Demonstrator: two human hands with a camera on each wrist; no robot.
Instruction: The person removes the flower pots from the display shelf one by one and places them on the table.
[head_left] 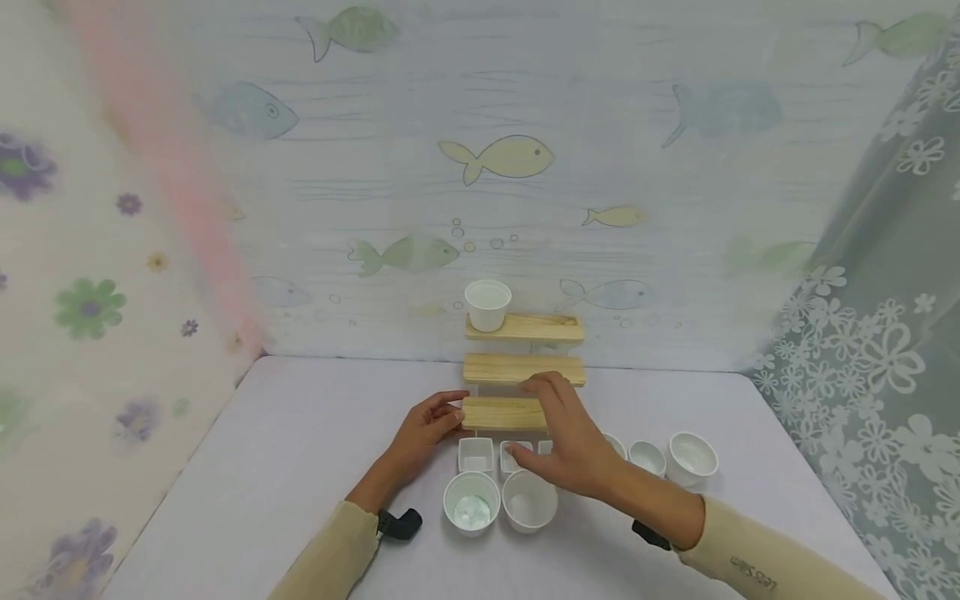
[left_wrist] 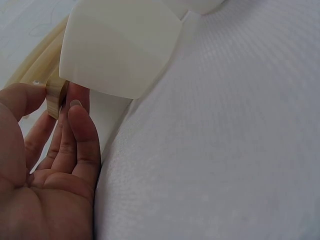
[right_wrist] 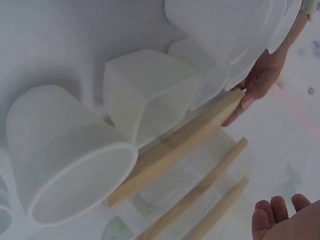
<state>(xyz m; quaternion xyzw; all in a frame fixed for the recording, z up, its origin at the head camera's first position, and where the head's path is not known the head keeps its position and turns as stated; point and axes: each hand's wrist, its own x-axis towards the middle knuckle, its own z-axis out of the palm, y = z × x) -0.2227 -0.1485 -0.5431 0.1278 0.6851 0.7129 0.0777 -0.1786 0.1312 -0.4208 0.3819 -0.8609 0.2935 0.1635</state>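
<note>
A tiered stand with three wooden shelves stands at the back of the table. My left hand (head_left: 426, 433) pinches the left end of its lowest shelf (head_left: 498, 412) between thumb and fingers; the left wrist view shows this wooden end (left_wrist: 54, 97). A white round cup (head_left: 487, 307) sits on the left of the top shelf (head_left: 546, 327). My right hand (head_left: 573, 446), fingers spread and holding nothing, hovers over the stand's right end and the square white cups (head_left: 476, 456). It partly hides these cups. In the right wrist view its fingers are apart from the shelves.
Two larger round white cups (head_left: 471, 503) stand in front of the square ones. To the right are several round white bowls (head_left: 692, 458), one partly behind my right hand. A fish-patterned cloth wall (head_left: 300, 208) rises behind the white table (head_left: 300, 467); a lace curtain (head_left: 885, 375) hangs at right.
</note>
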